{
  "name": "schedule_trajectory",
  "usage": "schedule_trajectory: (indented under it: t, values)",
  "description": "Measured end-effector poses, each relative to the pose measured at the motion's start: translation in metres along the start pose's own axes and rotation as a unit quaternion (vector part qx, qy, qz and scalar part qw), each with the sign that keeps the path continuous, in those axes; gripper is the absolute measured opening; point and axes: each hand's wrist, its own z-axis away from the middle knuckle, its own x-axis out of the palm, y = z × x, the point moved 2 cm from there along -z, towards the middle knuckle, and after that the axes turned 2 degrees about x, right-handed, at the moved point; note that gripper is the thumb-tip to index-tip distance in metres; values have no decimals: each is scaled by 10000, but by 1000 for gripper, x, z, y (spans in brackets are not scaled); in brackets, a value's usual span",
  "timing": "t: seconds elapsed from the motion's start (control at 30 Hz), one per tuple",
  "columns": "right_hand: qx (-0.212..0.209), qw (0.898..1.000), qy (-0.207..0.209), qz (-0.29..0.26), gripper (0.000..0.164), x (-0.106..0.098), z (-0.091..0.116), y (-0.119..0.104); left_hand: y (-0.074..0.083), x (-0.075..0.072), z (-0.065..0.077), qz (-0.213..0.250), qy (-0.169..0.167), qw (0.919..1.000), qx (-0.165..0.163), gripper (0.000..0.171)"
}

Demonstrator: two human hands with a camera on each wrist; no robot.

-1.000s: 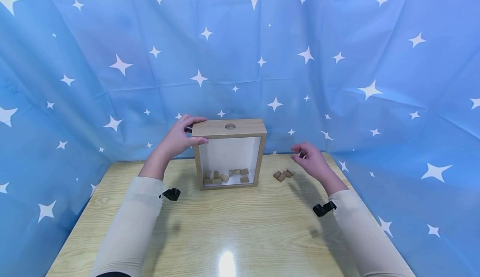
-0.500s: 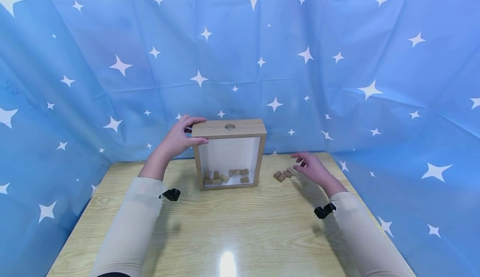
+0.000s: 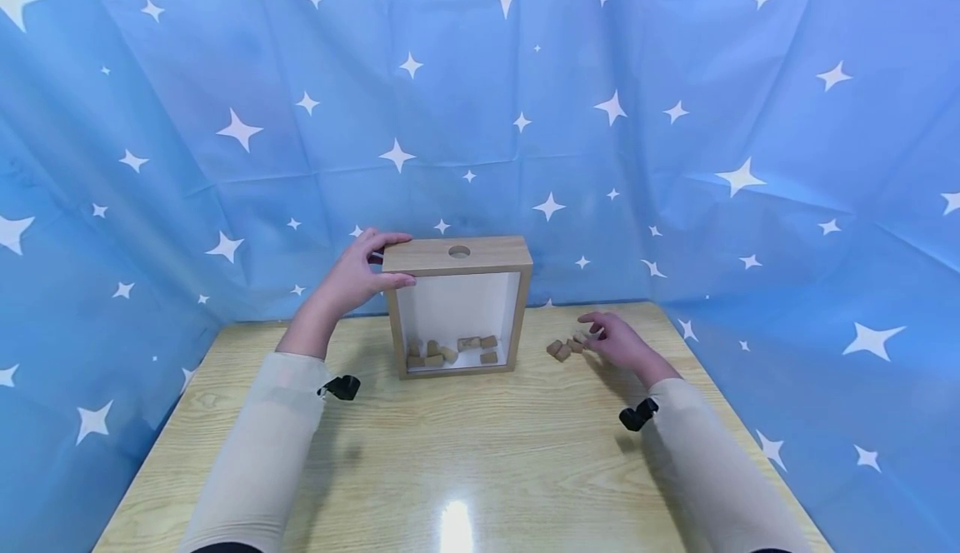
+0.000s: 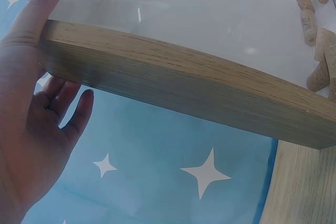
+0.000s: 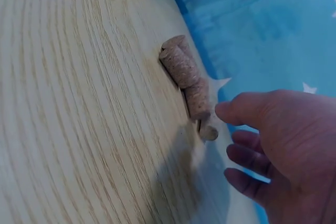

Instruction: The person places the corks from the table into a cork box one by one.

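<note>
My left hand (image 3: 352,282) grips the upper left corner of an upright wooden display box (image 3: 487,260), thumb on its front and fingers over the top and behind. The box has a white back, a clear front pane and a round hole in its top. Several corks (image 3: 434,361) lie along its bottom; the left wrist view shows these corks (image 4: 308,27) too. To the right of the box, a small cluster of loose corks (image 5: 181,66) lies on the table. My right hand (image 3: 621,345) is just beside it, fingers spread and thumb tip close to one cork (image 5: 198,99), apparently holding nothing.
The wood-grain table (image 3: 450,436) carries the box near its back edge. Behind and along both sides hangs a blue curtain (image 3: 480,78) with white stars. A black wrist camera (image 3: 639,414) sits at my right cuff, another black camera (image 3: 342,387) at my left.
My right hand has come down and slightly left to the loose corks, its fingers loosening from a curl. The left hand and the box stay where they were.
</note>
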Motion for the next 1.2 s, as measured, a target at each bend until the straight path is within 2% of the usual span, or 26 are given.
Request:
schedule_trajectory:
  t: [0.43,0.77,1.03,1.2]
  values:
    - [42,9991,-412,-53,53,7,0,13,3,0,0,-4,31,10000,-24,71]
    - [-80,9991,-405,-74,52,11,-1,21,1,0,1,-79,-22,10000,18,75]
    - [6,9998,-169,-87,45,12,-2,23,2,0,0,-67,41,10000,-10,74]
    - [89,9988,351,-337,45,14,3,29,2,1,0,-113,17,9999,-42,74]
